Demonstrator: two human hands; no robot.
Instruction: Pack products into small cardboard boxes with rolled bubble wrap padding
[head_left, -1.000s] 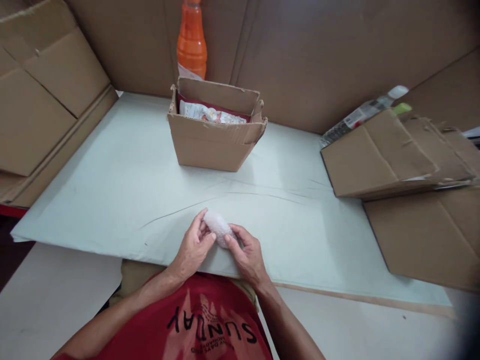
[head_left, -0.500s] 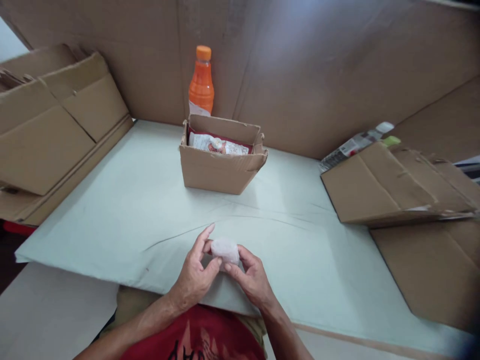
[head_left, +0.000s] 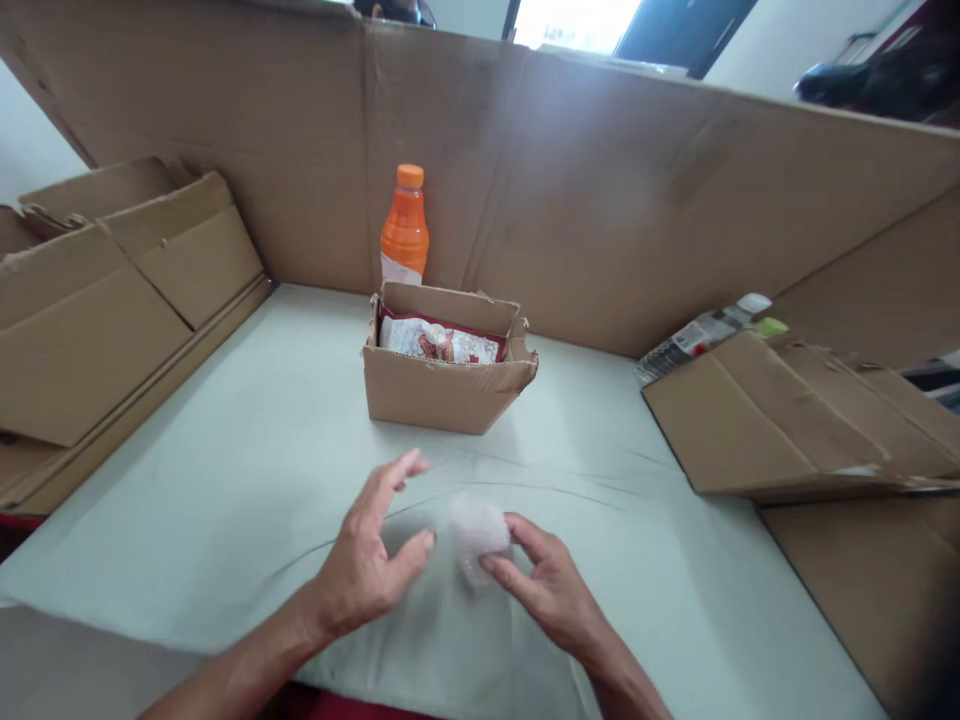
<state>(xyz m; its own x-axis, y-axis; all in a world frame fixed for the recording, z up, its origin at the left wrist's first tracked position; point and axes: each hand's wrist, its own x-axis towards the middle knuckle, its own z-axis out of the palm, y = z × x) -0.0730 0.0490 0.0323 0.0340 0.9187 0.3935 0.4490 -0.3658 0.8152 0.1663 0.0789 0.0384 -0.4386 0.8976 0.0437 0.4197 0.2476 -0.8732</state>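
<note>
Between the thumb and fingers of my right hand (head_left: 544, 580) is a small whitish, translucent bundle (head_left: 478, 535) that looks like bubble wrap, blurred by motion. Whether anything is inside it cannot be made out. To its left, my left hand (head_left: 371, 550) is apart from it, thumb and fingers spread with nothing between them. Beyond both hands stands an open cardboard box (head_left: 431, 395) holding a red and white printed packet (head_left: 442, 340).
Behind the box stands an orange bottle (head_left: 405, 235) against a tall cardboard wall (head_left: 637, 200). Folded cardboard boxes (head_left: 142, 290) line the left side. At right, a clear plastic bottle (head_left: 701, 335) leans behind another cardboard box (head_left: 772, 420). Pale cloth (head_left: 247, 430) covers the table.
My left hand has let go of the bundle and moved left, opening. My right hand keeps the bundle, shifted slightly right. The view has tilted up, showing the room above the cardboard wall.
</note>
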